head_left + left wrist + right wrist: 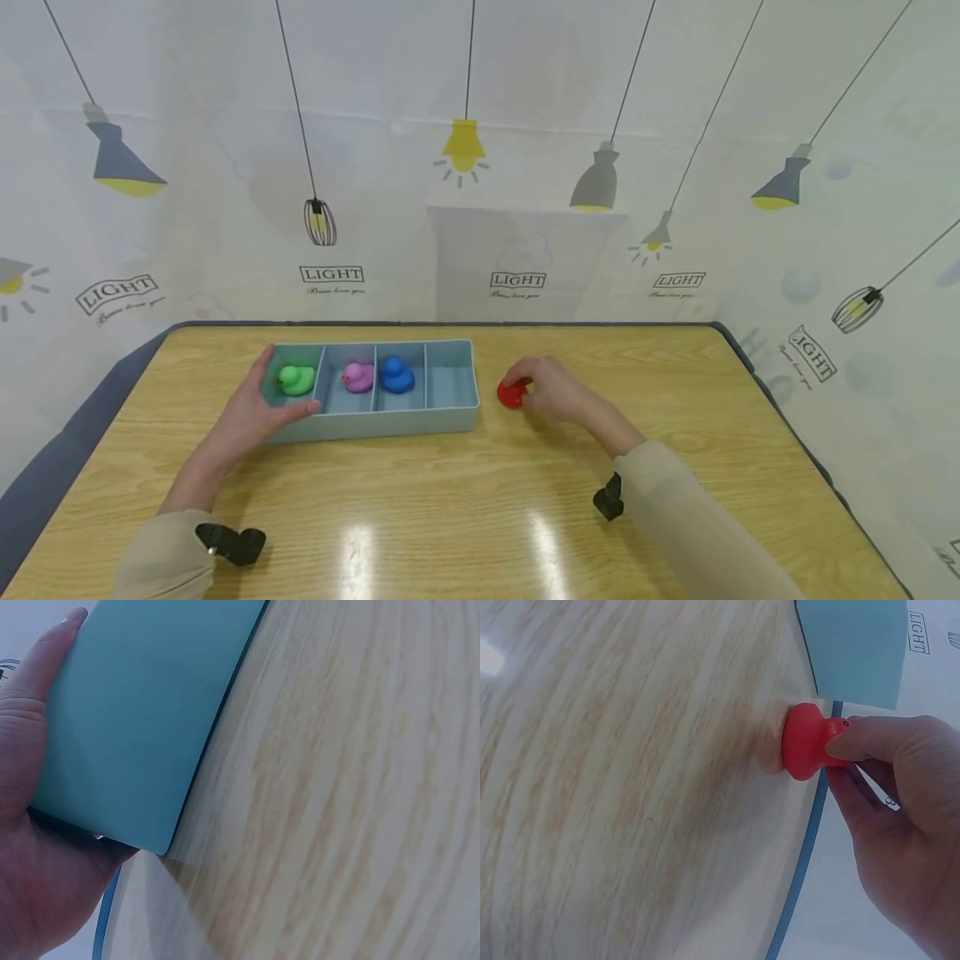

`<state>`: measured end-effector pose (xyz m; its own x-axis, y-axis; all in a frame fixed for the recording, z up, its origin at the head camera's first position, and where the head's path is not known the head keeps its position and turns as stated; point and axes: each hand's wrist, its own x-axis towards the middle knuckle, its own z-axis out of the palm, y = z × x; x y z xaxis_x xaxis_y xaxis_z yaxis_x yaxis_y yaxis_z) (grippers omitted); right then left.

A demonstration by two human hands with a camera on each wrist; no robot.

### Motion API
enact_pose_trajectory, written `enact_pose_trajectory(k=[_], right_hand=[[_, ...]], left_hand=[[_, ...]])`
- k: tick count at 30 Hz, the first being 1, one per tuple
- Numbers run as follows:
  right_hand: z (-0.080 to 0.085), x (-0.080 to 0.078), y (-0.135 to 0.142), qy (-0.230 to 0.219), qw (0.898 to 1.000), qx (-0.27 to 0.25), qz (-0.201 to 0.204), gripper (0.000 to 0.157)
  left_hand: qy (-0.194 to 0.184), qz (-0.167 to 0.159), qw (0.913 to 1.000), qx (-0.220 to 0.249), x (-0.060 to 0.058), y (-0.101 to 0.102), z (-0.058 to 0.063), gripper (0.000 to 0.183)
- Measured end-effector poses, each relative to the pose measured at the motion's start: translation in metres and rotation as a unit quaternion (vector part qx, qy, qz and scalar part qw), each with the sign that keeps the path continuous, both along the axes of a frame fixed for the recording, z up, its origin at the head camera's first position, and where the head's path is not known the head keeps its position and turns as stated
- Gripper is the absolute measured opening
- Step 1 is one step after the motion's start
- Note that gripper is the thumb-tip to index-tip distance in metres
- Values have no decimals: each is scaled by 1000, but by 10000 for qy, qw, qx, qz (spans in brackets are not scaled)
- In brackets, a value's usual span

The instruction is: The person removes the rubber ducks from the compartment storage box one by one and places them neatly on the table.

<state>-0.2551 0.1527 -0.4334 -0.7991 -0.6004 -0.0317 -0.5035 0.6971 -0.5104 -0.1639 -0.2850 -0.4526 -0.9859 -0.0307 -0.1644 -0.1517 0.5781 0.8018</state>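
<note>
A light blue box (375,426) with several compartments in a row sits on the wooden table. From left to right it holds a green rubber duck (297,380), a pink rubber duck (358,377) and a blue rubber duck (397,376); the rightmost compartment is bare. My left hand (251,408) grips the box's left end, thumb over the front rim. In the left wrist view its thumb lies along the box wall (142,712). Just right of the box, my right hand (553,390) pinches a red rubber duck (804,742) by the head, its base at the tabletop.
The wooden table (450,508) has a dark edge (585,323) at the back and sides. Behind it hangs a pale sheet (390,167) printed with lamps. A dark wrist mount (232,543) is on the left cuff, another mount (609,497) on the right.
</note>
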Motion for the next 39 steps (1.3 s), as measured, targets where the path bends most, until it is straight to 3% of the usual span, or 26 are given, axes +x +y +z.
enact_pose_trajectory(k=[12,21,29,39], right_hand=[[3,-1,0,-16,10000,8,83,38],[22,-4,-5,-76,9977,-638,199,36],[38,-2,-25,67,9966,-742,354,38],[43,0,-55,123,9928,-1083,502,49]], left_hand=[[19,18,10000,89,1,0,1,124],[147,-14,9998,156,0,0,-2,124],[131,1,9999,96,1,-1,-1,124],[85,-20,9998,155,1,0,-1,124]])
